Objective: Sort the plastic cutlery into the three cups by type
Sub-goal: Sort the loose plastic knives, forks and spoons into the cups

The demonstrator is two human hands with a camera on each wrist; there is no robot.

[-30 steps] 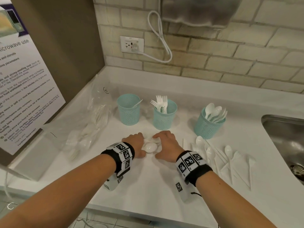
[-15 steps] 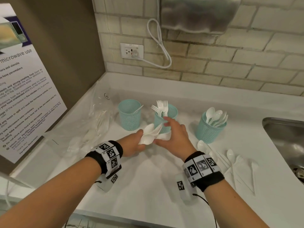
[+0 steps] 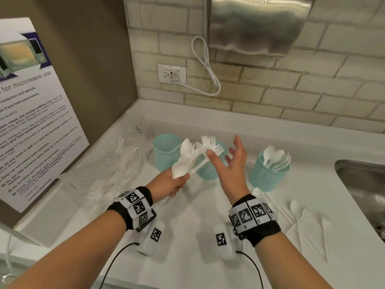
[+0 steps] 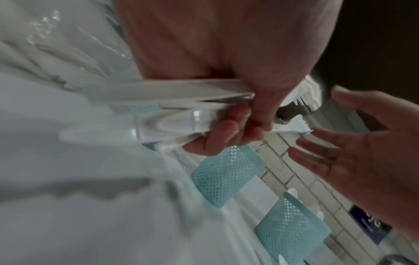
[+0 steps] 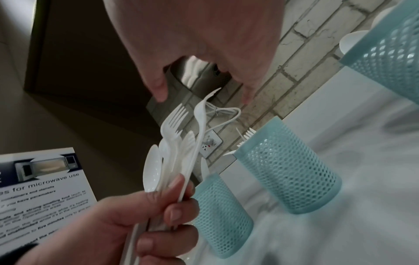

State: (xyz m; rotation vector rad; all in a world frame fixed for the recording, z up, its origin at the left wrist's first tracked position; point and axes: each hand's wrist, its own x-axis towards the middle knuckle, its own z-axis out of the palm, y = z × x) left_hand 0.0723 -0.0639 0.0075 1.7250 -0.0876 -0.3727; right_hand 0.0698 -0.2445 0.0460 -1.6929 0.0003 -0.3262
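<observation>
**Mixed bundle lifted clear of counter**

Both hands have risen from the counter (image 3: 187, 263) since one second ago, when they pressed together on a pile of cutlery. Left hand (image 3: 169, 184) now grasps a mixed bundle of white forks and spoons (image 3: 188, 161) by the handles, fingers curled round them, heads fanned up and to the right in front of the cups. Right hand (image 3: 233, 163) is released: fingers straight and spread, holding nothing, its fingertips just beside the fork tines; contact cannot be confirmed.

Three teal mesh cups stand in a row on the counter behind the hands. Left cup (image 3: 164, 152) shows a single handle at its rim; type cannot be told. Middle cup (image 3: 208, 170) holds forks. Right cup (image 3: 266, 176) holds spoons. Loose cutlery (image 3: 300, 217) lies on the counter to the right, near the right cup, between it and the sink (image 3: 362, 184). Clear plastic wrapping (image 3: 125, 155) lies left of the cups.
</observation>
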